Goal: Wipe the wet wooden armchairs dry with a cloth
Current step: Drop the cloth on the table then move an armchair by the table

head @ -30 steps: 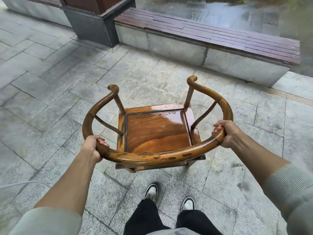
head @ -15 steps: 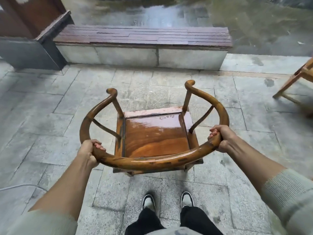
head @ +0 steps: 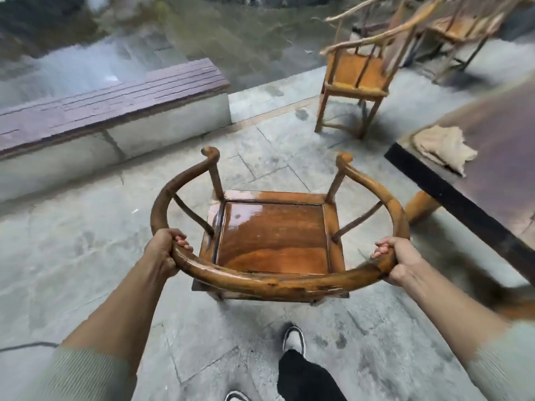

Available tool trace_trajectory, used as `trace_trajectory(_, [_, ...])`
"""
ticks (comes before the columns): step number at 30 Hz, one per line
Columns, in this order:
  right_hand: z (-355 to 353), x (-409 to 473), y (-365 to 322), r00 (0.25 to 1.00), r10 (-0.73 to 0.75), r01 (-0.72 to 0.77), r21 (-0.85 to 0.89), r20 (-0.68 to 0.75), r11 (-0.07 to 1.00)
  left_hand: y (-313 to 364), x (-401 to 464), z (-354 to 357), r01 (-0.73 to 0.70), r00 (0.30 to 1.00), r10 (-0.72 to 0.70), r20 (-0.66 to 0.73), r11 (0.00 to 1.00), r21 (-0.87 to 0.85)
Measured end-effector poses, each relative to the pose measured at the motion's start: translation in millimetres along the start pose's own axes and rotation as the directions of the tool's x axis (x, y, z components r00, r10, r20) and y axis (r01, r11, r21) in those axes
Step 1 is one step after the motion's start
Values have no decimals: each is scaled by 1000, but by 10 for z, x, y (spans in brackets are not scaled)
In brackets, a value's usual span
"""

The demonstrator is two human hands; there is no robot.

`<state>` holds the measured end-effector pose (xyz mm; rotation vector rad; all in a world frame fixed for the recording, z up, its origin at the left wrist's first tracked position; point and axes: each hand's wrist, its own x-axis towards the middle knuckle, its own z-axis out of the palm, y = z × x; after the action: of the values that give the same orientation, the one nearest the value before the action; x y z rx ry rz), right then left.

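A wooden armchair [head: 272, 233] with a curved horseshoe back rail and a glossy wet seat is right in front of me, above the stone paving. My left hand [head: 166, 250] grips the rail on its left side. My right hand [head: 398, 261] grips the rail on its right side. A crumpled beige cloth [head: 443, 147] lies on the corner of a dark wooden table [head: 492, 169] at the right. Two more wooden armchairs stand further back, one [head: 356, 73] near the table and another [head: 463, 27] at the top right.
A stone bench [head: 115, 117] with a reddish plank top runs along the left, wet ground behind it. The table's dark edge and a leg [head: 419, 206] sit close to the chair's right. My feet in dark trousers and sneakers [head: 292, 340] are just behind the chair.
The view and the held chair have swung to the right. The bench slid to the left, and the table with the cloth and the other armchairs came into view. Both hands keep their grip.
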<state>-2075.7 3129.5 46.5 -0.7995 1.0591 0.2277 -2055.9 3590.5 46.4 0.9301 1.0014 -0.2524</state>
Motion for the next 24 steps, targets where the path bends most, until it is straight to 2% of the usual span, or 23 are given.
trace_trajectory(4, [-411,-23,-246,995,-24,36,117,-99,993,82,260,878,13,993,-36,108,980,199])
trace_trajectory(8, [-660,-214,230,990,4,28,220,-143,975,169,323,887,76,991,-113,69,914,399])
trace_trajectory(12, [-671,-434,529,979,-48,108,310,-197,945,273,300,781,70,983,-134,126,906,417])
trace_trajectory(14, [-651,-509,629,972,-48,117,294,-232,949,341,292,733,48,972,-142,188,900,433])
trace_trajectory(24, [-964,-961,1158,929,-96,225,339,-357,913,182,320,833,-2,948,-169,268,844,536])
